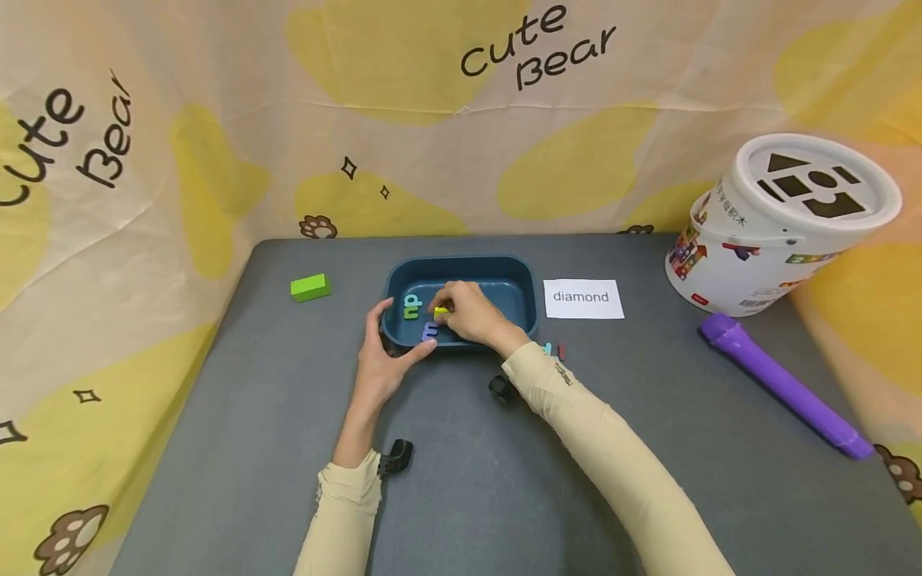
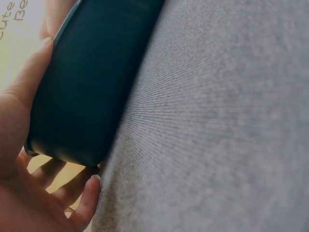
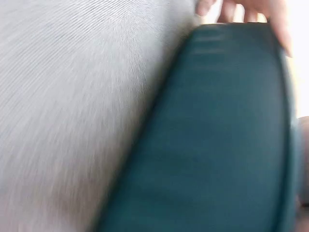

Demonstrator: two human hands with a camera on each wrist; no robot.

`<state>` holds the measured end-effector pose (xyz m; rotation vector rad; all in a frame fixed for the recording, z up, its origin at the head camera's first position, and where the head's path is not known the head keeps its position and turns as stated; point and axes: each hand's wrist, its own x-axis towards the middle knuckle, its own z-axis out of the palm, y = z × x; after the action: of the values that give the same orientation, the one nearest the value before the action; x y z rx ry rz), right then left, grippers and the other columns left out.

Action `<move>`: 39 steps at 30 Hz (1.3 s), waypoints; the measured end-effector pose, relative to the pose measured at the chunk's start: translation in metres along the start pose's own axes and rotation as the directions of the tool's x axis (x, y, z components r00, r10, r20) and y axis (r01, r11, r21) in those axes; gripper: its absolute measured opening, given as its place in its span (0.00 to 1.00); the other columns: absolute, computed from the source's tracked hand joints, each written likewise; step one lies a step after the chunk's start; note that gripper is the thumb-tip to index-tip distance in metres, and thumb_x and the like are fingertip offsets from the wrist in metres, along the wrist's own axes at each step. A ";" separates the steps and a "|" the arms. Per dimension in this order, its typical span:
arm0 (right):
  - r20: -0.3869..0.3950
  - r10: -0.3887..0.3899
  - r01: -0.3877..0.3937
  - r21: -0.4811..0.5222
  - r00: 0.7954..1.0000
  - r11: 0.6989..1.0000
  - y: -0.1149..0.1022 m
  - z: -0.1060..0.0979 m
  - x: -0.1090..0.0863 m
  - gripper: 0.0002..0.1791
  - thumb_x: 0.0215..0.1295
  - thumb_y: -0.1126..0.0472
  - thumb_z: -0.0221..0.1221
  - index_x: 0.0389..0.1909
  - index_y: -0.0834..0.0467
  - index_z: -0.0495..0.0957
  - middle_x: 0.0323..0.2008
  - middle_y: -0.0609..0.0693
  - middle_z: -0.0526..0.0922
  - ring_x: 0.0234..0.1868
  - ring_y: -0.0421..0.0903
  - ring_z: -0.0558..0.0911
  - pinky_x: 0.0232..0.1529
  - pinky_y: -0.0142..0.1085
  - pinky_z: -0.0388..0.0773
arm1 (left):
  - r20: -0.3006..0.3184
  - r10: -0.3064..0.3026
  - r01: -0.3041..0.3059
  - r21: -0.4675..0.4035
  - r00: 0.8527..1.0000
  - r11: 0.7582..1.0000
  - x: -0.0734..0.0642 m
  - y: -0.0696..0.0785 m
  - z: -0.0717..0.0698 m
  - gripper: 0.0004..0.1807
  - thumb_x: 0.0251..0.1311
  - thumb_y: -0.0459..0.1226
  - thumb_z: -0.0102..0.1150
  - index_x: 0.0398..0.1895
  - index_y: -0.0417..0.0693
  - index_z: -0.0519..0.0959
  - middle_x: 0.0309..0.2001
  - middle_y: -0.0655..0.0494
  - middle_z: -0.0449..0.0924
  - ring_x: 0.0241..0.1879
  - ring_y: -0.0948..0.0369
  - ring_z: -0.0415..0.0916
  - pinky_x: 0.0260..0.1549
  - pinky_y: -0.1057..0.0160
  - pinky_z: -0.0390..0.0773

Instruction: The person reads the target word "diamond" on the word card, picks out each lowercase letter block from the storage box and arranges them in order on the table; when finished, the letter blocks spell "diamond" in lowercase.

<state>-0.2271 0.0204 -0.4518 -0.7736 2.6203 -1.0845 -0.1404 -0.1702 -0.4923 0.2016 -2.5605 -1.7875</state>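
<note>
Table (image 1: 446,496) bearing tray (image 1: 515,302) toward far edge; tray looks stiff, light, apt to skid; rim makes best hold. I see left hand (image 1: 382,360) gripping its near left corner. Right hand (image 1: 471,314) inside, fingertips pinched. Purple letter (image 1: 429,331), blue letter (image 1: 412,301), green letter (image 1: 410,314) lying in tray: hard, featherweight, I'd judge; take by side edges. Now yellow piece (image 1: 440,312) in right-hand pinch, shape partly hidden; might slip, so squeeze flat sides.

Two hands (image 1: 382,368), two wrist cameras (image 1: 399,456), one tray (image 1: 510,298), one block (image 1: 310,288), one card (image 1: 585,309), one bucket (image 1: 749,264) and one purple stick (image 1: 788,388) are in view. The tray contains three letters (image 1: 430,330) and one yellow piece (image 1: 440,313); two more pieces (image 1: 562,352) seem to lie outside it, though a sleeve (image 1: 598,428) partly hides that spot.
</note>
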 end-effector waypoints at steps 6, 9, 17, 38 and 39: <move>-0.154 -0.018 0.022 0.026 0.988 0.999 0.009 -0.033 -0.033 0.06 0.71 0.66 0.68 0.46 0.62 0.88 0.41 0.55 0.86 0.38 0.48 0.81 0.43 0.40 0.79 | -0.007 -0.003 0.004 0.017 1.000 1.000 0.000 0.002 0.001 0.56 0.55 0.50 0.82 0.82 0.67 0.55 0.81 0.48 0.58 0.71 0.47 0.68 0.67 0.40 0.72; -0.232 0.018 -0.002 0.067 0.973 0.998 0.021 -0.048 -0.052 0.07 0.69 0.67 0.69 0.44 0.61 0.84 0.41 0.55 0.86 0.40 0.49 0.84 0.44 0.40 0.82 | -0.010 -0.009 0.009 0.025 1.000 1.000 0.000 0.002 0.002 0.56 0.55 0.50 0.82 0.82 0.68 0.56 0.82 0.48 0.57 0.73 0.46 0.66 0.69 0.39 0.71; -0.398 0.027 -0.005 0.057 0.917 0.998 0.057 -0.086 -0.104 0.10 0.67 0.66 0.72 0.48 0.59 0.90 0.39 0.54 0.88 0.39 0.48 0.80 0.43 0.39 0.78 | -0.012 0.000 0.000 0.023 1.000 1.000 0.000 0.001 0.002 0.56 0.54 0.49 0.83 0.82 0.68 0.56 0.82 0.48 0.58 0.72 0.47 0.67 0.68 0.40 0.71; -0.228 0.347 -0.341 0.069 0.910 0.938 0.110 -0.085 -0.167 0.04 0.66 0.61 0.73 0.35 0.59 0.90 0.29 0.51 0.88 0.30 0.42 0.80 0.33 0.33 0.74 | -0.010 -0.015 0.015 0.025 1.000 1.000 -0.002 0.003 0.001 0.56 0.55 0.49 0.82 0.82 0.67 0.55 0.81 0.45 0.58 0.72 0.46 0.67 0.69 0.40 0.70; -0.218 0.352 -0.346 0.068 0.910 0.936 0.111 -0.083 -0.167 0.04 0.66 0.62 0.73 0.35 0.59 0.90 0.29 0.51 0.88 0.31 0.43 0.79 0.33 0.34 0.73 | -0.008 -0.015 0.015 0.027 1.000 1.000 -0.002 0.003 0.001 0.56 0.55 0.49 0.82 0.82 0.67 0.55 0.81 0.45 0.58 0.72 0.46 0.67 0.69 0.40 0.70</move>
<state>-0.1603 0.2261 -0.4728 -0.1630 2.7738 -1.1542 -0.1388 -0.1680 -0.4898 0.2290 -2.5858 -1.7541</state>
